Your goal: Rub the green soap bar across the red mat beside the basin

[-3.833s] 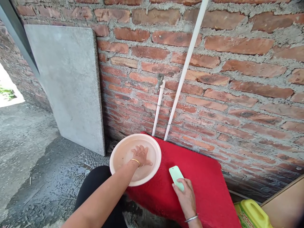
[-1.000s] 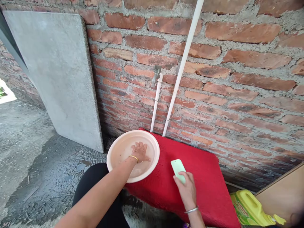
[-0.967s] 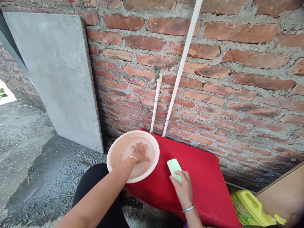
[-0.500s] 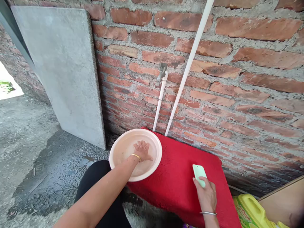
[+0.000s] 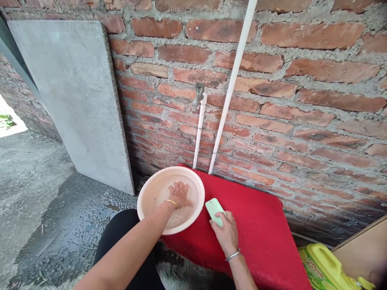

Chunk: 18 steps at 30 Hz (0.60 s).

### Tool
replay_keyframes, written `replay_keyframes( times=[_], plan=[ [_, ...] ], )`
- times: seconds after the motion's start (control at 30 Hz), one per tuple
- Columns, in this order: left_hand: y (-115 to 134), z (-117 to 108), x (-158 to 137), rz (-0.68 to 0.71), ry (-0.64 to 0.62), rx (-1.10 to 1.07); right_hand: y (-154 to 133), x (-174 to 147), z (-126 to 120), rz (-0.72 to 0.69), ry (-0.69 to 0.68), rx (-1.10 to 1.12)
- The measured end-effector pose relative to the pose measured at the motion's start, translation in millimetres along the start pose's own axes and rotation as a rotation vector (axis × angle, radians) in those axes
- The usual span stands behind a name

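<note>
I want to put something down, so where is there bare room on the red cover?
The red cover is bare right of the right hand, out to its right edge, and toward the brick wall. The left end is crowded: the basin, with the left hand in it, has the pale green object close beside its rim.

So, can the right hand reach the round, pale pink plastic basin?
Probably yes: the basin is near, and only the flat mint-green oblong thing the right hand holds comes between.

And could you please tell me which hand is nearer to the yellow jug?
Right. The right hand, holding the pale green block over the red cloth, is left of the yellow jug; the left hand is farther left, inside the peach basin.
</note>
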State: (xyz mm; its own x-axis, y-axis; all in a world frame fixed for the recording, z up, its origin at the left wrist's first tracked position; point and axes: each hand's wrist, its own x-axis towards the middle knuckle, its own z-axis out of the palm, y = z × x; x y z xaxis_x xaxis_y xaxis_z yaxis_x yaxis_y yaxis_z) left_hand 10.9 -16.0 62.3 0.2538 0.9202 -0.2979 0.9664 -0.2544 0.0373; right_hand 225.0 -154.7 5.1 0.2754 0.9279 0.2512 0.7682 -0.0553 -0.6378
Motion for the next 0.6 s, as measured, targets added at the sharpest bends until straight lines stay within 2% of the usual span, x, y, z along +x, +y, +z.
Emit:
replay_keyframes(
  times=[0.1, 0.23, 0.33, 0.4, 0.47, 0.6],
  plan=[
    [0.7, -0.7, 1.2, 0.001, 0.000, 0.013, 33.5, 2.7, -19.7, 0.120, 0.081, -0.019],
    [0.9, -2.5, 1.5, 0.003, -0.013, -0.004, 81.3, 0.3, -60.7, 0.312, 0.244, -0.060],
    [0.7, -3.8, 0.2, 0.006, -0.009, -0.014, 96.7, -4.8, -78.7, 0.387, 0.319, -0.077],
    [0.5, -4.5, -0.9, 0.004, -0.009, -0.016, 93.1, -8.1, -77.0, 0.384, 0.341, -0.074],
    [0.5, -4.9, -1.8, 0.002, -0.009, -0.014, 79.8, -11.1, -65.0, 0.335, 0.319, -0.046],
    [0.5, -4.4, -2.3, -0.002, -0.012, 0.000, 42.2, -15.8, -30.9, 0.148, 0.130, 0.037]
  ],
)
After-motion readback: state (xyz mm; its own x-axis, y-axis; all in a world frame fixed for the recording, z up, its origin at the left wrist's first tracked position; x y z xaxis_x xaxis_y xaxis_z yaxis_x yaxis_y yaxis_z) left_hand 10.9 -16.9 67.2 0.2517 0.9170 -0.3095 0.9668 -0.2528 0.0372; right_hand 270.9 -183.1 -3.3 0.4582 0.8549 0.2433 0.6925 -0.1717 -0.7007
